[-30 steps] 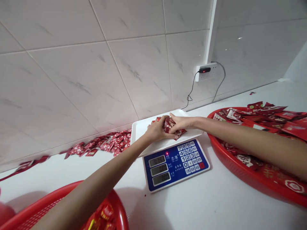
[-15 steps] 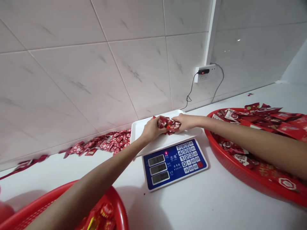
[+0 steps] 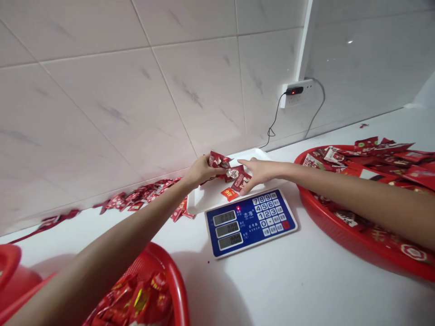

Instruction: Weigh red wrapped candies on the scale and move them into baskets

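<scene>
Over the left part of the white weighing tray (image 3: 202,201), my left hand (image 3: 201,172) is closed around several red candy packets (image 3: 219,160). My right hand (image 3: 257,173) is at the tray's right part, thumb and fingers spread apart. Beside its thumb lies a dark red packet (image 3: 240,182), which it touches or nearly touches. A small orange-red packet (image 3: 230,194) lies at the tray's front edge. The tray belongs to a digital scale (image 3: 251,222) with a blue panel, lit displays and number keys.
A red basket (image 3: 335,242) heaped with red packets stands at the right, under my right forearm. Another red basket (image 3: 180,290) with wrapped sweets is at the lower left. Loose red packets (image 3: 142,195) lie along the tiled wall. A cable (image 3: 272,127) runs to a wall socket (image 3: 288,103).
My hands have moved apart. The left has gone left with packets, while the right has spread its fingers, and packets now show on the tray between them. The view has shifted slightly.
</scene>
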